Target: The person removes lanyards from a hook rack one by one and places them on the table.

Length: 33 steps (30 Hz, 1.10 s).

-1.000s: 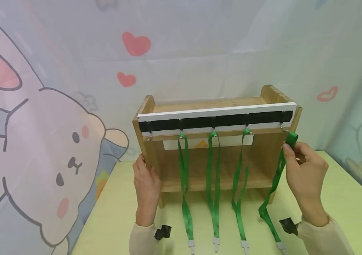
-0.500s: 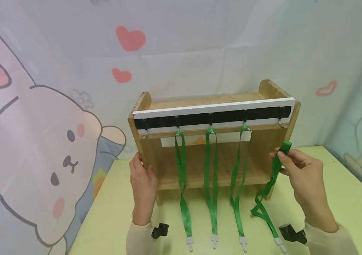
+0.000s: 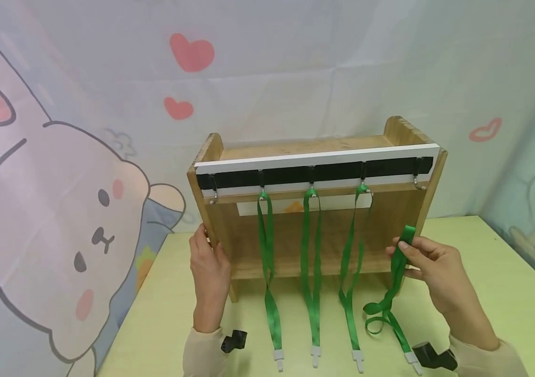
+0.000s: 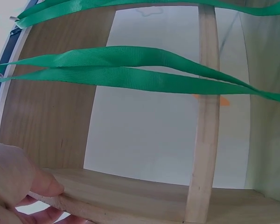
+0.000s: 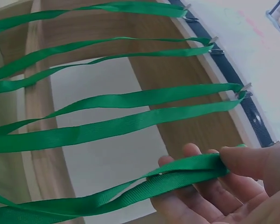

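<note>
We see the right hand (image 3: 434,269) pinching one green lanyard (image 3: 398,267) near the top of its loop, in front of the rack's right end. From the head, the ribbon covers part of the fingers; the right wrist view shows the thumb pressing it down, with the fingers spread beneath. Below the grip the ribbon folds into small loops, and whether its white clip (image 3: 411,358) rests on the bench (image 3: 493,283) we cannot tell.

The left hand (image 3: 211,272) grips the left side panel of the wooden rack (image 3: 430,193). Its thumb is hard to make out from the head — the left wrist view shows it lying along the panel's inner face, the fingers beyond the edge and mostly hidden.

Between the hands we count three hanging lanyards (image 3: 314,319) on the middle three of five metal hooks (image 3: 416,183), four lanyards in all. The left wrist view takes in only two, the upper one cut by the frame; the right wrist view has all four, their lower ends cropped. Only from the head do we see four clips — and, behind, three hearts (image 3: 192,54) on the backdrop.
</note>
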### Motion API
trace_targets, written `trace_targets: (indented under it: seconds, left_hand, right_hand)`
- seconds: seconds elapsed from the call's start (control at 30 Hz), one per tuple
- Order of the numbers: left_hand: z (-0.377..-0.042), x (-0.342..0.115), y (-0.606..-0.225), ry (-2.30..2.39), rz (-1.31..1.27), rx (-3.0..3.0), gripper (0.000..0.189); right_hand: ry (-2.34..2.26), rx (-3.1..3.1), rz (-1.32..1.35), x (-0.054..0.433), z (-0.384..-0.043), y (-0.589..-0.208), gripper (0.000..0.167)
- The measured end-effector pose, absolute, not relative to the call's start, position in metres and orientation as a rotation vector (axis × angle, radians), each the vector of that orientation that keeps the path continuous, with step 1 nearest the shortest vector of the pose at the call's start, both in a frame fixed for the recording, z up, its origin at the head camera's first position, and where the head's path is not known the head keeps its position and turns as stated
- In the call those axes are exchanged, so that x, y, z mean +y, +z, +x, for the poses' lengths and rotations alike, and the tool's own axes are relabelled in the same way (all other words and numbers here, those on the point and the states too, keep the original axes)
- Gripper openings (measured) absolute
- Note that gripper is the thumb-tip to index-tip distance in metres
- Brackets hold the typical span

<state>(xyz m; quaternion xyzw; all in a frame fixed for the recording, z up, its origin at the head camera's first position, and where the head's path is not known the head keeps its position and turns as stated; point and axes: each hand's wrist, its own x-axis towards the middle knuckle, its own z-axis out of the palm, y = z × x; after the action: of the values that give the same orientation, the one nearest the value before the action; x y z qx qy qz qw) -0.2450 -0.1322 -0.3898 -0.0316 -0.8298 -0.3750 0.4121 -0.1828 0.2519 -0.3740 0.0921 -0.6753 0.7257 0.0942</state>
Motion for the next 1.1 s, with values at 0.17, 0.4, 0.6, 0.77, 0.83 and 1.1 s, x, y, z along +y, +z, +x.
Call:
trace_targets:
  seconds: [0.17, 0.4, 0.6, 0.77, 0.83, 1.1]
  left_hand:
    - [-0.244, -0.131, -0.391, -0.956, -0.084, -2.089, 0.048]
    - [-0.245, -0.134, -0.391, -0.923, -0.103, -2.059, 0.046]
    - [-0.247, -0.135, -0.39, -0.931, -0.119, -2.058, 0.045]
    - [-0.248, -0.135, -0.388, -0.931, -0.127, -2.055, 0.045]
    - [-0.248, -0.135, -0.388, -0.931, -0.128, -2.052, 0.044]
    - [-0.247, -0.134, -0.39, -0.942, -0.116, -2.062, 0.045]
  right_hand:
    - [2.141, -2.099, 0.277, 0.252, -0.18, -0.381, 0.018]
    - [2.095, -2.189, 0.278, 0.249, -0.178, -0.388, 0.022]
    - [2.015, -2.289, 0.263, 0.249, -0.181, -0.392, 0.024]
    - [1.966, -2.417, 0.251, 0.248, -0.184, -0.395, 0.029]
    - [1.958, -2.474, 0.25, 0.247, -0.186, -0.398, 0.027]
    - [1.896, -2.664, 0.263, 0.246, -0.189, -0.411, 0.021]
